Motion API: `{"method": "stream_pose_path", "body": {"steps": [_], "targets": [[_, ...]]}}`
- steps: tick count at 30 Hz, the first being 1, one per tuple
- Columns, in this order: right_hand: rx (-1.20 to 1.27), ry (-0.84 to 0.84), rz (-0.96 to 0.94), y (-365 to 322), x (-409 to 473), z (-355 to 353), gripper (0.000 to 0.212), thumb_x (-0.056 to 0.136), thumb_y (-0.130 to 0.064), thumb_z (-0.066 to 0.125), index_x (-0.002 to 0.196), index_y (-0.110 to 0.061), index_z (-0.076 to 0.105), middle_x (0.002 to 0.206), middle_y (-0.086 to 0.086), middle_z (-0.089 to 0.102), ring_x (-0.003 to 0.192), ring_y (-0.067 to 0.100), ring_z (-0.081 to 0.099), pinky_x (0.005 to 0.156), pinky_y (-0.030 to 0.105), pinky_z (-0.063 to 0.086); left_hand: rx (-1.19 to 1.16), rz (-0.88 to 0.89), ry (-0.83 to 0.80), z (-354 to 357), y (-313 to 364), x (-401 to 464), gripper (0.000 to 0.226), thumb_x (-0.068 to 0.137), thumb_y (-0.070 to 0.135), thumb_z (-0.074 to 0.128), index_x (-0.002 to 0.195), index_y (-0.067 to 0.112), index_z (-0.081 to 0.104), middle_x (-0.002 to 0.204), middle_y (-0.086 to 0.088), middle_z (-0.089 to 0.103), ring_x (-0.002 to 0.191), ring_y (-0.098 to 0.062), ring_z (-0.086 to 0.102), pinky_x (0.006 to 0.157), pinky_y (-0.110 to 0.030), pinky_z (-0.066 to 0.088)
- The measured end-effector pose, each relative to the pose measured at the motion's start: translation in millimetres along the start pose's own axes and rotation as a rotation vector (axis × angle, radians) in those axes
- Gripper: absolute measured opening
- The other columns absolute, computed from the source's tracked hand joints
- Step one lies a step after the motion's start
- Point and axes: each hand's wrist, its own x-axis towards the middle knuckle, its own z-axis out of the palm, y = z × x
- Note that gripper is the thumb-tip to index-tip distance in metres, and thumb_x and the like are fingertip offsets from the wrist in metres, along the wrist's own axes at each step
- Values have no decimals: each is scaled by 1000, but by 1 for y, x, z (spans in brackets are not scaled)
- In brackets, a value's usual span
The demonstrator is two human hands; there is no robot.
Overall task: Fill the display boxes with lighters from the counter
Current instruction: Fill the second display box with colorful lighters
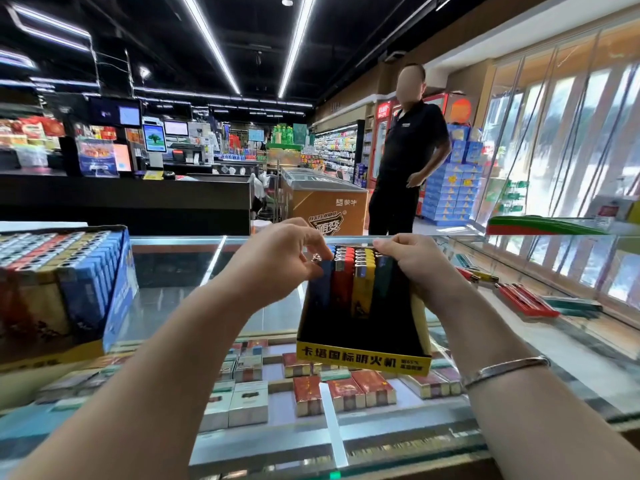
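L hand [291,258] pinches blue lighter [323,271] at display box [363,355] left edge; R hand [412,261] grips green lighter [382,275]. Seat upright, rows flush w/ neighbours.

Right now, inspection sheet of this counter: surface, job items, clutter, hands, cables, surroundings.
Surface: glass counter, packs displayed beneath.
Job's things: yellow-fronted display box, part filled with upright lighters at its back, front bare; loose lighters lying to the right.
Clutter: full blue display box at left.
Grips: left hand pinches a blue lighter in the box; right hand holds the row's right end.
Cables: nothing seen.
Surroundings: person standing beyond the counter; chest freezer; checkout screens.
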Motion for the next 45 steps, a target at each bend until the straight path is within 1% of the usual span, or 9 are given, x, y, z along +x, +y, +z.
{"method": "stream_pose_path", "body": {"steps": [5, 9, 15, 23, 29, 35, 39, 41, 45], "targets": [[-25, 21, -38, -3, -3, 3, 25, 88, -28, 62, 73, -8, 59, 82, 16, 66, 78, 24, 66, 72, 37, 54, -168, -263, -179, 6, -8, 4, 61, 73, 24, 76, 126, 25, 46, 104, 10, 50, 78, -11, 58, 56, -21, 51], [-144, 284, -218, -3, -2, 2, 29, 90, -28, 57, 64, -14, 56, 63, 2, 56, 63, 17, 53, 58, 27, 42, -186, -370, -335, 25, -11, 4, 39, 77, 15, 70, 101, 31, 43, 91, 2, 56, 69, -11, 60, 42, -15, 44], [-257, 556, -303, -2, 4, -24, 13, 89, -11, 52, 81, -12, 61, 77, 3, 59, 71, 20, 54, 65, 23, 35, -240, -457, -330, 39, -6, 6, 60, 78, 11, 68, 122, 24, 30, 102, -6, 55, 84, -19, 61, 50, -25, 49], [-1209, 54, -4, 28, 3, -72, 24, 84, -1, 48, 96, -12, 66, 94, 8, 61, 79, 20, 51, 68, 28, 37, -221, -465, -279, 45, -4, 6, 73, 78, 12, 67, 134, 29, 23, 108, -10, 55, 91, -26, 61, 56, -31, 55], [-1350, -71, -58, 32, 5, -65, 17, 85, -1, 45, 86, -18, 46, 90, 5, 52, 79, 18, 49, 68, 29, 37, -177, -493, -297, 50, -2, 5, 88, 83, 20, 63, 143, 36, 1, 88, -2, 54, 80, -18, 61, 59, -28, 56], [-1232, 371, -145, 32, 24, -59, 15, 88, -7, 48, 102, -11, 51, 90, 7, 54, 79, 26, 48, 66, 34, 39, -188, -532, -369, 50, -4, 10, 93, 85, 11, 51, 142, 42, -15, 97, -8, 58, 86, -23, 63, 68, -34, 58], [-1373, 207, -164, 44, 40, -53, 18, 89, -11, 43, 104, -11, 53, 115, 11, 52, 108, 30, 48, 85, 40, 41, -208, -546, -363, 52, -4, 13, 88, 88, 9, 45, 142, 43, -14, 97, -9, 54, 88, -23, 60, 65, -33, 57], [-1426, 84, -136, 49, 46, -53, 16, 91, -16, 41, 101, -16, 53, 114, 9, 55, 109, 29, 48, 84, 38, 41, -212, -557, -372, 52, -4, 14, 85, 89, 11, 43, 142, 43, -15, 95, -8, 54, 86, -23, 60, 59, -30, 55], [-1422, -35, -142, 53, 47, -56, 13, 93, -18, 40, 98, -20, 53, 110, 5, 58, 102, 24, 51, 86, 40, 46, -192, -552, -350, 51, -5, 14, 85, 88, 9, 43, 143, 43, -12, 103, -12, 58, 90, -26, 61, 71, -38, 57]]}}
